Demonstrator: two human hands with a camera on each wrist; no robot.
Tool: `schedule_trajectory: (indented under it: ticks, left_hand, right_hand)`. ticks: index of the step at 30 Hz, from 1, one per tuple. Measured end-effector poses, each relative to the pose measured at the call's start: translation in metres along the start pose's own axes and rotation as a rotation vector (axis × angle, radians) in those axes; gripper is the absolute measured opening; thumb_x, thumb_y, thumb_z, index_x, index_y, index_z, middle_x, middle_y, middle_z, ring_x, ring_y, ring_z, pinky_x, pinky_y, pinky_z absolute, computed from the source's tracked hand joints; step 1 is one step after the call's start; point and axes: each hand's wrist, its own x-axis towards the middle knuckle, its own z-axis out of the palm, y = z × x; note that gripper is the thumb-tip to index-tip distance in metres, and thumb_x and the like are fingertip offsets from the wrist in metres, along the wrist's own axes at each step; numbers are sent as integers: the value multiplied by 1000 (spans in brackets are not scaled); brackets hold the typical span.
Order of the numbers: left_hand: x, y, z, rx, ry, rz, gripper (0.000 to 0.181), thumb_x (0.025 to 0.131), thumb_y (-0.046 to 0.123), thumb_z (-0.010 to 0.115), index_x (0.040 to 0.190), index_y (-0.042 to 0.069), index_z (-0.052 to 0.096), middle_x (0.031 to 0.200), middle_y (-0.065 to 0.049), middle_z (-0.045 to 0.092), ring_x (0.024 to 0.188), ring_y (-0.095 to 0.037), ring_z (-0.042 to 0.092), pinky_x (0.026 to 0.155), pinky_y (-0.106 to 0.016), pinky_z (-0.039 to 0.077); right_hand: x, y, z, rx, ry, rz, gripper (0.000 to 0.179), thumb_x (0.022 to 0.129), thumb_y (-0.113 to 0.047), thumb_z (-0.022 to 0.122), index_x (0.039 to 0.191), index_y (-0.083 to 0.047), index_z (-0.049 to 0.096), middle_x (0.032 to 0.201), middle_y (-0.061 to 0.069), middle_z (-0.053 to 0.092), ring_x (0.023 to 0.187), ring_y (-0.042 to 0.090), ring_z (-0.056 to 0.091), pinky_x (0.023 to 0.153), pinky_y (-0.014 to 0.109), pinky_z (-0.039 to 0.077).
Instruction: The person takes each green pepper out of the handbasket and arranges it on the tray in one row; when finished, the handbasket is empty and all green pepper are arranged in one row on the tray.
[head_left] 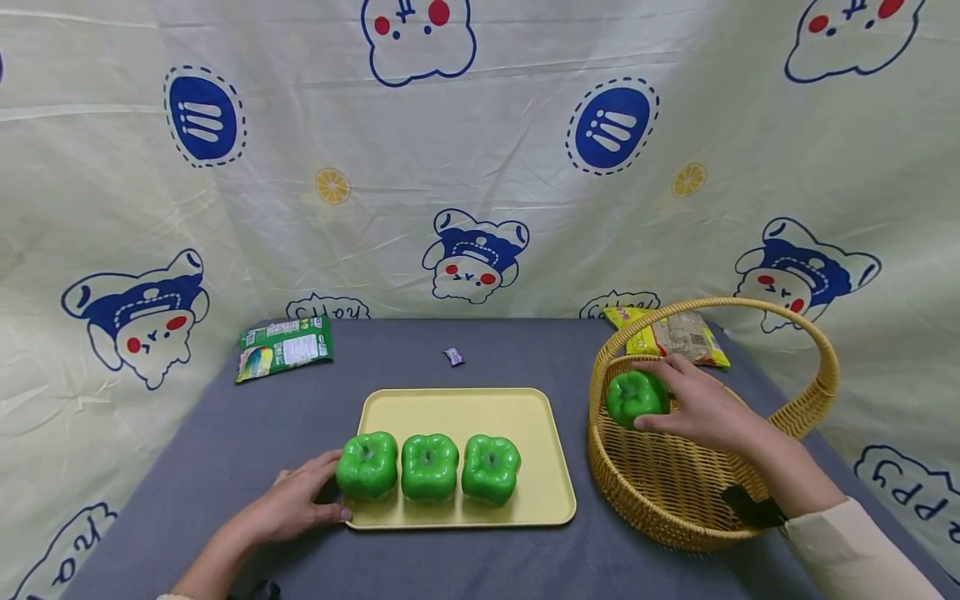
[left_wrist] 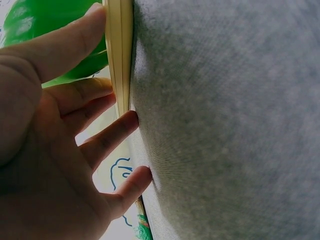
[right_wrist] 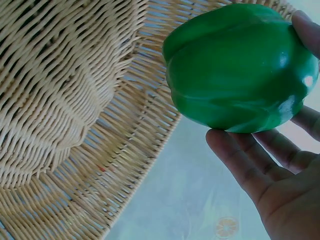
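Note:
A green bell pepper (head_left: 635, 398) is held between the thumb and fingers of my right hand (head_left: 701, 402), within the left side of the wicker basket (head_left: 645, 517). In the right wrist view the same pepper (right_wrist: 240, 70) overlaps the basket's woven wall. My left hand (head_left: 300, 500) touches the left edge of the cream tray (head_left: 457, 512) with fingers spread and fairly straight. Its thumb (left_wrist: 75, 42) lies at the tray's rim, while lower fingertips meet the grey cloth. Three green bell peppers stand in a row on the tray: left (head_left: 367, 467), middle (head_left: 429, 468) and right (head_left: 491, 469).
A green snack packet (head_left: 285, 348) lies at the back left of the grey tabletop (head_left: 405, 358). Farther right is a small purple-and-white wrapper (head_left: 453, 357). Behind the basket sits a yellow packet (head_left: 686, 337). The basket's tall handle (head_left: 825, 375) arches above my right forearm.

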Motion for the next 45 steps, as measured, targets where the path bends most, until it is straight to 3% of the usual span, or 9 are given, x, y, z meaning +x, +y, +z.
schedule_trajectory:
  ticks: [7, 14, 26, 36, 45]
  left_hand:
    - [-1, -1, 1, 26, 37, 52, 71, 73, 40, 76, 131, 7, 52, 137, -14, 50, 127, -39, 46, 81, -46, 33]
    - [-1, -2, 2, 19, 30, 47, 71, 73, 40, 76, 132, 7, 52, 138, -13, 50, 127, -39, 45, 81, -47, 33]
    - [0, -1, 1, 7, 20, 32, 71, 74, 40, 76, 132, 8, 52, 139, -13, 49, 129, -39, 43, 82, -48, 32]
    - [-1, -1, 1, 4, 15, 35, 71, 74, 40, 76, 132, 7, 52, 139, -14, 48, 129, -39, 43, 82, -50, 32]
    - [-1, -1, 0, 9, 21, 42, 69, 75, 39, 75, 131, 7, 53, 139, -15, 49, 129, -40, 44, 82, -48, 32]
  right_hand:
    - [-9, -12, -3, -8, 70, -48, 76, 75, -55, 72, 133, -12, 47, 121, 13, 50, 96, 24, 56, 73, 41, 47]
    - [-17, -25, -9, 24, 119, -104, 74, 75, -49, 75, 132, -14, 45, 117, 6, 55, 99, 22, 57, 76, 41, 48]
    - [-32, -41, -18, 54, 164, -132, 77, 72, -46, 78, 129, -5, 46, 122, 13, 55, 104, 26, 56, 80, 46, 49]
    - [-41, -52, -15, 35, 216, -208, 78, 71, -43, 80, 133, -12, 45, 121, 4, 52, 98, 14, 56, 74, 32, 51]
    - [-42, -62, -10, 46, 205, -246, 76, 72, -43, 79, 134, -14, 46, 118, -3, 48, 94, 7, 50, 71, 25, 49]
